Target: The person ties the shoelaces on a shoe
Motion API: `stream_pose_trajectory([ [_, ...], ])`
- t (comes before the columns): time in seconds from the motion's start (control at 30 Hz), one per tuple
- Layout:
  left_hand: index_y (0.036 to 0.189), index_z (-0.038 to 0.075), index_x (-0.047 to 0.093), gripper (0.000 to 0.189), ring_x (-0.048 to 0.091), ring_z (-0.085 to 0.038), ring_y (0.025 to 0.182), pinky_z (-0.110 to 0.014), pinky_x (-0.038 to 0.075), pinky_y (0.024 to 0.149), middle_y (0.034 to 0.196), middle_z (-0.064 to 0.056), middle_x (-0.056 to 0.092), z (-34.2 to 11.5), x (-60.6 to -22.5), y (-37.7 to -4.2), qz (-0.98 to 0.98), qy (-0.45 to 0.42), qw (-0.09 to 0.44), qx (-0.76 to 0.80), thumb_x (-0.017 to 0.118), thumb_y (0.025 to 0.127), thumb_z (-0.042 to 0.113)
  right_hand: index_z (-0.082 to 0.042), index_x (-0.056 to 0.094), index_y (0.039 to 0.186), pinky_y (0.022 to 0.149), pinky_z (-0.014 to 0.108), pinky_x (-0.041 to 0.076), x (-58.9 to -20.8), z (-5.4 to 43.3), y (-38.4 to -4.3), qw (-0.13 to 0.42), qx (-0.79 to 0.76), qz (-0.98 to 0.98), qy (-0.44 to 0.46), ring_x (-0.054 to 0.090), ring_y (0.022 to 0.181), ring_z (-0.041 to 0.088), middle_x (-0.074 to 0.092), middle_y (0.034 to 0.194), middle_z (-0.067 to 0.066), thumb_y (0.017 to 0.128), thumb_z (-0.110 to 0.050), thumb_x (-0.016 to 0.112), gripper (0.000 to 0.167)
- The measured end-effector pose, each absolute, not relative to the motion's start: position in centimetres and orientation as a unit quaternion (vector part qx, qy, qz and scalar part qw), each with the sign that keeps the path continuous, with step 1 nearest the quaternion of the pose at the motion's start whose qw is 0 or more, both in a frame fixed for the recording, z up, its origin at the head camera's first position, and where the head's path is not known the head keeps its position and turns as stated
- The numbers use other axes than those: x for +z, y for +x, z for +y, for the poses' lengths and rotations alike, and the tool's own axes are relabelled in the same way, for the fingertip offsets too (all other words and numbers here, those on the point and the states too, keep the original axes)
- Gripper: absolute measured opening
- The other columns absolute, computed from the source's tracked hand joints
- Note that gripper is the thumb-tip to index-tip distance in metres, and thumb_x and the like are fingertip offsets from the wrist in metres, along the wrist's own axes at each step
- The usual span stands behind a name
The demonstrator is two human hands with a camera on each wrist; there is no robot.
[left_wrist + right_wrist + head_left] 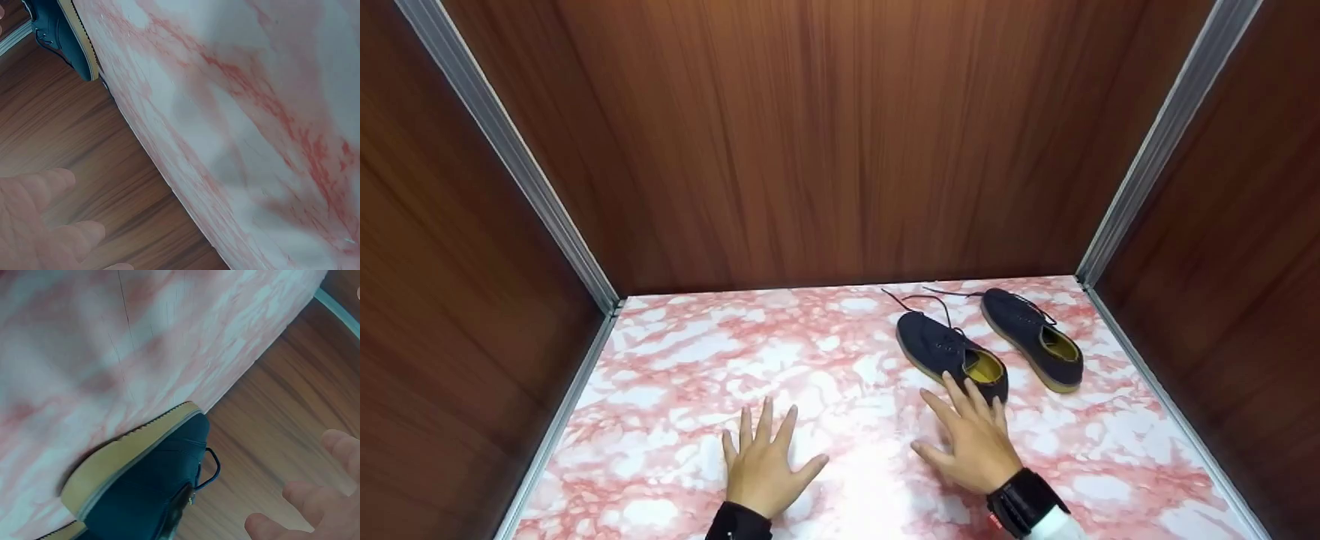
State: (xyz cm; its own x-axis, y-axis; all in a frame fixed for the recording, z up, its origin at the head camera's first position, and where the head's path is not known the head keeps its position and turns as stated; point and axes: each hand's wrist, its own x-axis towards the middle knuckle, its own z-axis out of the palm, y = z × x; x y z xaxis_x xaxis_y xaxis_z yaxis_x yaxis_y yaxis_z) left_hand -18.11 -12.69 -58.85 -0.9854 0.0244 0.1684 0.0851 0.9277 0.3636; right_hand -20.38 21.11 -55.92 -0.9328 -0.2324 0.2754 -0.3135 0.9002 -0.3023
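Two dark navy lace-up shoes with tan soles and yellow insides stand on the right half of the table, toes pointing away to the back left. My right hand (971, 442), fingers spread, is nearest the left shoe (934, 341); its fingertips overlap the heel in the head view. Farther right is the other shoe (1027, 337). Loose laces (919, 298) trail from both toward the back edge. My left hand (765, 465) is spread over the left front of the surface and holds nothing. In the right wrist view a shoe (140, 478) shows its side and sole close to my fingers (309, 500).
The tabletop (697, 360) has a red-and-white marble pattern. Brown wood-grain panels (840, 150) stand at the back and on both sides, joined by grey metal corner posts (510, 150). A metal strip (1177, 420) runs along the right edge.
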Motion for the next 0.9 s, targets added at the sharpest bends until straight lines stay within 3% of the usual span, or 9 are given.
stream_pose_trajectory([
  [0.3,0.157,0.029,0.046,0.088,0.022,-0.050,0.159,-0.082,0.013,0.119,0.171,-0.015,0.031,-12.8,-58.7,-18.5,-0.977,-0.033,0.090,-0.192,0.064,0.086,0.079,-0.033,0.050,0.155,0.117,0.082,0.020,-54.6,21.5,-22.9,0.121,0.150,-0.968,0.160,0.032,0.156,0.047,0.034,0.171,0.011,0.088,-0.063,0.073,0.077],
  [0.57,0.158,0.030,0.045,0.091,0.019,-0.048,0.160,-0.081,0.010,0.121,0.173,-0.014,0.028,-12.9,-58.8,-18.6,-0.977,-0.033,0.080,-0.195,0.059,0.085,0.083,-0.031,0.041,0.160,0.119,0.082,0.007,-53.0,23.5,-27.0,0.045,0.186,-0.973,0.126,0.021,0.158,0.051,0.023,0.174,0.016,0.096,-0.041,0.069,0.070],
  [0.7,0.158,0.030,0.045,0.090,0.021,-0.048,0.160,-0.081,0.012,0.121,0.173,-0.014,0.028,-12.9,-58.9,-18.6,-0.978,-0.033,0.079,-0.192,0.060,0.086,0.082,-0.024,0.041,0.161,0.117,0.083,0.015,-52.5,25.3,-29.4,0.040,0.194,-0.973,0.120,0.026,0.154,0.057,0.027,0.170,0.024,0.097,-0.030,0.068,0.069],
  [0.9,0.158,0.030,0.045,0.089,0.020,-0.048,0.160,-0.081,0.012,0.120,0.173,-0.013,0.028,-13.0,-59.0,-18.6,-0.977,-0.033,0.070,-0.198,0.061,0.086,0.081,-0.011,0.040,0.160,0.121,0.072,0.028,-52.7,27.7,-32.2,0.016,0.212,-0.971,0.111,0.032,0.151,0.056,0.033,0.164,0.033,0.098,-0.025,0.068,0.070],
])
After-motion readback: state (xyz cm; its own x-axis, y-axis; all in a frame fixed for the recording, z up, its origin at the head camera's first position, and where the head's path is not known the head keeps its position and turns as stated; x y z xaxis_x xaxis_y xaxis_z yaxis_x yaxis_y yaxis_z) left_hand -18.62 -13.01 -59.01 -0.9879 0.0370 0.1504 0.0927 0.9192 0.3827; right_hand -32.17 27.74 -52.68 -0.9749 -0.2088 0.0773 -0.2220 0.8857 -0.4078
